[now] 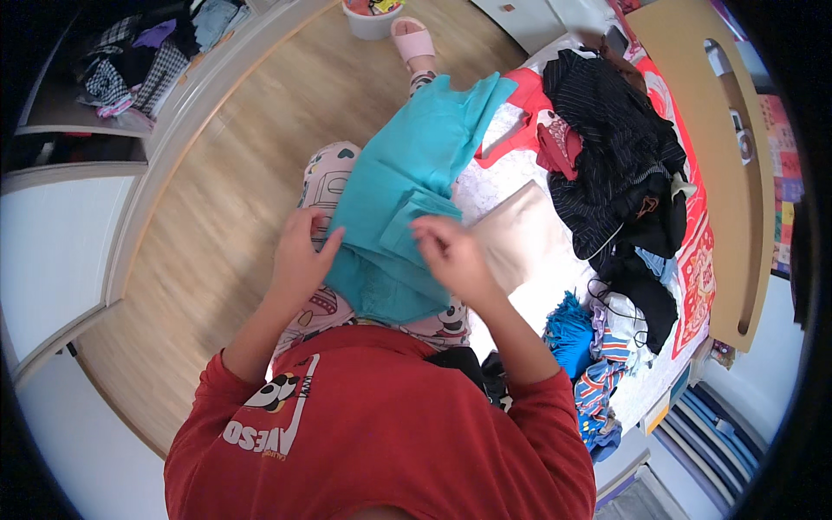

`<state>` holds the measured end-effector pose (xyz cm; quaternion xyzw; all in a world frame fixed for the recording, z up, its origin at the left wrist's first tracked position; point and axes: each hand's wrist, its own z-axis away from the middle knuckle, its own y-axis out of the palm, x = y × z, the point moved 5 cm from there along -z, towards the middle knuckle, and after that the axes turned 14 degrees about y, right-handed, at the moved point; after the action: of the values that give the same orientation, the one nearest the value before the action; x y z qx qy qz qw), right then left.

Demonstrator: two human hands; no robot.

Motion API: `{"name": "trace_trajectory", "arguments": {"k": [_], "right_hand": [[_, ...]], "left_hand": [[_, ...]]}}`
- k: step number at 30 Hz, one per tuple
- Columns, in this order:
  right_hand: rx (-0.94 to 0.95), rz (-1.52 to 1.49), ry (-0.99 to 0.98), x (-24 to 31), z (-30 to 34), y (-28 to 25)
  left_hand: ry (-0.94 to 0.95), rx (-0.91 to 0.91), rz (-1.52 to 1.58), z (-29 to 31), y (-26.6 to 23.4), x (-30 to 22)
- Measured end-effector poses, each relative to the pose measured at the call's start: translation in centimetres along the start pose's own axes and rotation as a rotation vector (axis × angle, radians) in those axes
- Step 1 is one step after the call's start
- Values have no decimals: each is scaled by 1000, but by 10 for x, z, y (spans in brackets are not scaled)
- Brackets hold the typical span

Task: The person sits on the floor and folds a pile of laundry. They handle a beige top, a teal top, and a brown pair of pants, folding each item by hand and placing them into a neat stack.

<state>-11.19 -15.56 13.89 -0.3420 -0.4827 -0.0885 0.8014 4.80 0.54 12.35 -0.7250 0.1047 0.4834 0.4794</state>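
A teal garment lies across my lap and legs, smooth toward its far end and bunched near my waist. A smaller folded flap of the same cloth sits on top at its right side. My left hand is at the garment's left edge, thumb and fingers apart, holding nothing. Over the right edge, beside the folded flap, my right hand has its fingers partly curled. That hand is slightly blurred, and whether it pinches cloth does not show.
On the bed at my right are a black striped garment, a red garment, a beige folded cloth and a blue fringed cloth. An open cabinet with clothes stands far left. A white bin is on the wooden floor.
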Motion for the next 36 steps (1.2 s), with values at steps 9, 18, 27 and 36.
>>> {"name": "trace_trajectory", "arguments": {"k": [9, 18, 27, 36], "right_hand": [[-89, -207, 180, -44, -6, -25], [-17, -198, 314, -59, -24, -23], [95, 724, -521, 1, 42, -3], [74, 586, -599, -4, 36, -4]], "left_hand": [[-93, 279, -24, 10, 2, 9], [-165, 470, 160, -19, 33, 46], [-817, 598, 1170, 6, 29, 25], [-608, 580, 1156, 3, 13, 19]]}}
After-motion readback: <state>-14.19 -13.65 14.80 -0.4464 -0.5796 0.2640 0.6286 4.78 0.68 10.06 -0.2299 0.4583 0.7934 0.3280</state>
